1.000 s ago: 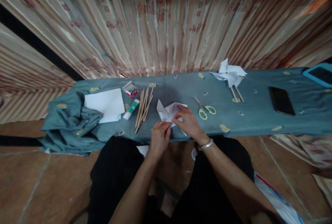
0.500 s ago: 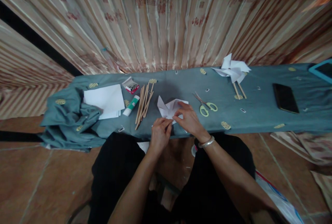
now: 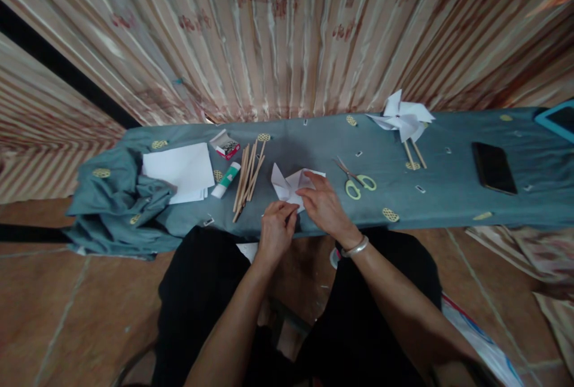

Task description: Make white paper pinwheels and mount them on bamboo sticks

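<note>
A white paper pinwheel (image 3: 281, 186) with folded-up blades lies near the front edge of the cloth-covered surface, between my hands. My left hand (image 3: 277, 228) pinches its near edge, thumb and forefinger closed together. My right hand (image 3: 326, 207) is closed on the pinwheel's right side, with the fingers bent over a blade and the thumb toward the middle. Parts of the paper are hidden under my fingers. To the left lie several wooden sticks (image 3: 247, 179), and to the right sit scissors (image 3: 355, 179) with yellow-green handles.
Farther left are a glue stick (image 3: 226, 180), a small open box (image 3: 225, 144) and stacked white paper (image 3: 179, 173). Pinwheels on sticks (image 3: 403, 121) lie at the back right, near a phone (image 3: 494, 168) and a blue-framed device (image 3: 556, 121). A pleated curtain (image 3: 287, 40) hangs behind.
My right hand has shifted slightly left over the paper, its thumb now nearer the middle. My left hand stays pinched at the near edge. The view has tilted a little.
</note>
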A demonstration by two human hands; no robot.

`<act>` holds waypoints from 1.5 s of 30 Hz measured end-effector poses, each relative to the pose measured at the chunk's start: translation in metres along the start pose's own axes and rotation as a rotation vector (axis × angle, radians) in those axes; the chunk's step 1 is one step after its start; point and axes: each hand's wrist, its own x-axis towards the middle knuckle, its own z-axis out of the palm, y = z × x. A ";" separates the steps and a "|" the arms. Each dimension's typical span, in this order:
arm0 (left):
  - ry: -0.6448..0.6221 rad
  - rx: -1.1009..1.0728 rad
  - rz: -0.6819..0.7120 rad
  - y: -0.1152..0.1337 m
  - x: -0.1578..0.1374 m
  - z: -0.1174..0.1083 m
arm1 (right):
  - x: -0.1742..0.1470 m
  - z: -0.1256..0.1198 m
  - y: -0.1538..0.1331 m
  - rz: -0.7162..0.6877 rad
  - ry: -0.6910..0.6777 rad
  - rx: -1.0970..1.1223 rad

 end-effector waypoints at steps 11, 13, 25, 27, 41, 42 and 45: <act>-0.008 0.030 0.029 0.001 -0.002 0.000 | -0.012 0.007 -0.014 -0.025 -0.077 -0.157; 0.006 0.030 0.033 0.000 -0.003 0.001 | -0.014 0.010 -0.015 -0.001 -0.081 -0.151; -0.004 0.073 0.078 -0.007 -0.003 0.005 | -0.017 0.023 -0.017 0.036 -0.061 -0.188; 0.001 0.087 0.090 -0.008 -0.003 0.006 | -0.015 0.021 -0.021 0.045 -0.068 -0.197; -0.009 0.123 0.110 -0.007 -0.001 0.005 | 0.000 -0.006 0.010 0.139 0.121 -0.168; -0.023 0.133 0.110 -0.007 -0.001 0.004 | 0.008 -0.008 0.012 0.145 0.094 -0.185; -0.060 0.152 0.111 -0.006 0.001 0.001 | 0.032 -0.017 0.014 0.177 -0.045 -0.196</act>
